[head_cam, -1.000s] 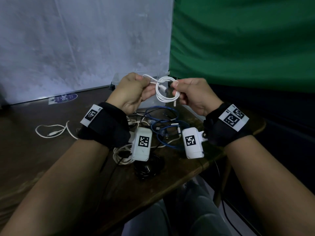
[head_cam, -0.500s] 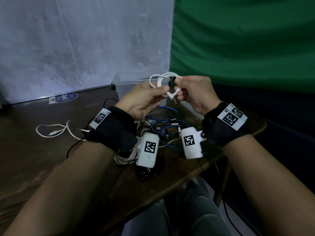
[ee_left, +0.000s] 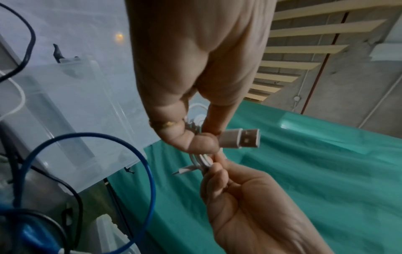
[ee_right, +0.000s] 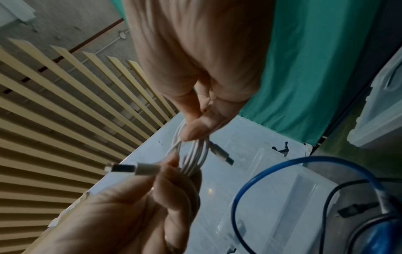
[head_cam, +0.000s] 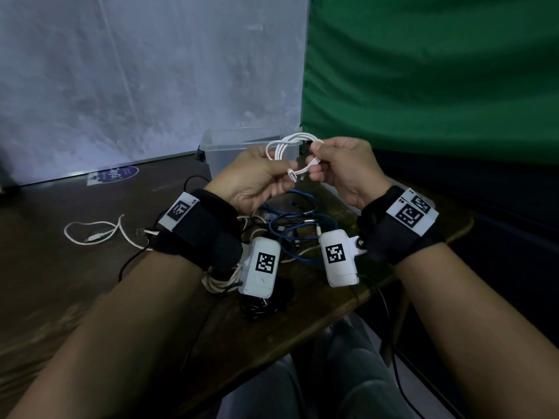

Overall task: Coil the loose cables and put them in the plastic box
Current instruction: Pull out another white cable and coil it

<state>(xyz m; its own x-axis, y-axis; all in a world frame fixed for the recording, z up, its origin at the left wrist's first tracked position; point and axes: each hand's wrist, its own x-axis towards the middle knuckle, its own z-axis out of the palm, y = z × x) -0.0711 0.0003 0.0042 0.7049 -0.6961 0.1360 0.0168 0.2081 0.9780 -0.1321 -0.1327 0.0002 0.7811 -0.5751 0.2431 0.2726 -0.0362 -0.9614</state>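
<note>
A white USB cable (head_cam: 286,146), wound into a small coil, is held in the air between both hands above the table. My left hand (head_cam: 289,173) pinches the coil low down, and its USB plug (ee_left: 241,141) sticks out past my fingers. My right hand (head_cam: 314,160) pinches the coil's other side between thumb and fingers (ee_right: 195,128). The clear plastic box (head_cam: 242,152) stands just behind the hands, against the wall. Under my wrists lies a tangle of blue cables (head_cam: 290,225).
A loose white cable (head_cam: 93,234) lies on the dark wooden table (head_cam: 60,282) at the left. A black cable (head_cam: 133,261), a white coil (head_cam: 217,279) and a black coil (head_cam: 260,306) sit near my left wrist. The table edge (head_cam: 332,316) runs close on the right.
The coil has been lifted and tipped from hanging upright to lying flatter over the hands. My left hand has turned palm up and now holds the plug end.
</note>
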